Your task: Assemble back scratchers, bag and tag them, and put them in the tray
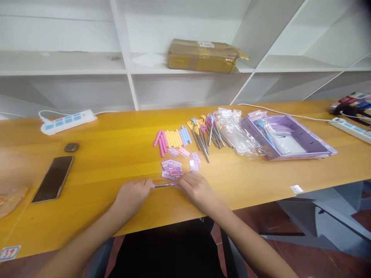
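Between my two hands a small back scratcher [162,185] stretches level above the table's front part, its thin metal rod showing. My left hand [135,194] is closed round its purple grip end. Closed over the other end is my right hand [198,190], where only a bit of purple shows and the head is hidden. Just beyond the fingers lies a pile of printed cards [172,169]. Farther off are pink, yellow and blue tube grips [173,139] in a row. Right of them several back scratchers [207,133] with coloured claw heads and bare metal rods lie heaped.
Clear plastic bags [236,131] lie against a purple tray box [301,155]. On the left are a phone [54,179], a small dark case [71,147] and a power strip [68,121]. A taped carton [203,56] sits on the white shelf [87,63].
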{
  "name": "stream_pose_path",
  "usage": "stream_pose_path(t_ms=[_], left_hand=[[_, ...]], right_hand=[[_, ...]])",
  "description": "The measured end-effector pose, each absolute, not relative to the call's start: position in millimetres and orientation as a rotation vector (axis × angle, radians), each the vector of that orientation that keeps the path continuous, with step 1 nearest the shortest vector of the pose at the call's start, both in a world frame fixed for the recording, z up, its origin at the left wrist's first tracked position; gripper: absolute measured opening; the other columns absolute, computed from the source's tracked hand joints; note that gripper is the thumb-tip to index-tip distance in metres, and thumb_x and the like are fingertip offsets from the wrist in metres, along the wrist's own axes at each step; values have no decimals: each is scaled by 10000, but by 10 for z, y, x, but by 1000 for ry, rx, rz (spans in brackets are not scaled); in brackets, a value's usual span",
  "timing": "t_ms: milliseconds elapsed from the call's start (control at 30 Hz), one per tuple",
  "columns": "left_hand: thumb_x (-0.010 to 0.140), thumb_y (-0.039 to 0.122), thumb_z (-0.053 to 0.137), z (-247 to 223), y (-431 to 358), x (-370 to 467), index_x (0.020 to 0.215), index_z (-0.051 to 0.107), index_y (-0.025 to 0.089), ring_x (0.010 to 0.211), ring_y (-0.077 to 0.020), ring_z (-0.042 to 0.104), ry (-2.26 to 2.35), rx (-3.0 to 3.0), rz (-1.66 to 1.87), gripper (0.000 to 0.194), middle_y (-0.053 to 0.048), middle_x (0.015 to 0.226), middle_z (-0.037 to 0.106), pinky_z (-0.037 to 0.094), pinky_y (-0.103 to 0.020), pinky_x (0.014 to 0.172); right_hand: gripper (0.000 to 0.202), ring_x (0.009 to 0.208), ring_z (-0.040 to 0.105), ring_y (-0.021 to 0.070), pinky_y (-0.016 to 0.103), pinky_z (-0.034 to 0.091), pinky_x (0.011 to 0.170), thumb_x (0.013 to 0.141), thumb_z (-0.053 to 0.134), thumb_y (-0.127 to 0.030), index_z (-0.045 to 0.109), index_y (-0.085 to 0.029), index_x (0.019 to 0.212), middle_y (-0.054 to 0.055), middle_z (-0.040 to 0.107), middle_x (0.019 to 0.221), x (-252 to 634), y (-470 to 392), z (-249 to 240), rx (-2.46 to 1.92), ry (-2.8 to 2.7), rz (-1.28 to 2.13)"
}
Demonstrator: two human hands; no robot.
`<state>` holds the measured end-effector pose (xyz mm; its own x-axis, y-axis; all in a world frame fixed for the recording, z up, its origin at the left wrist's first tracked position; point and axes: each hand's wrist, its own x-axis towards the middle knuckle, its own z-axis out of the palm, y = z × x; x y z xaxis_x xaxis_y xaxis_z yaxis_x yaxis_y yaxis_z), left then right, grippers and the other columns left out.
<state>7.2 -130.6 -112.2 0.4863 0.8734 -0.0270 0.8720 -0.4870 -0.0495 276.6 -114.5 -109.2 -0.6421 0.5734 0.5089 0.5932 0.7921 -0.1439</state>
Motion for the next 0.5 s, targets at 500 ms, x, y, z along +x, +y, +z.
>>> stream_pose_path(t_ms=[500], left_hand=[[1004,214,399,-667,-1299,-1923,613,641,202,542,-147,444,-1597,-2079,-126,460,-10,517,557,146,-237,583]], right_hand=[[87,840,696,193,332,489,816,1008,681,-131,679,-211,1043,48,771,900,5072,-873,-1144,-1180,-2257,-636]])
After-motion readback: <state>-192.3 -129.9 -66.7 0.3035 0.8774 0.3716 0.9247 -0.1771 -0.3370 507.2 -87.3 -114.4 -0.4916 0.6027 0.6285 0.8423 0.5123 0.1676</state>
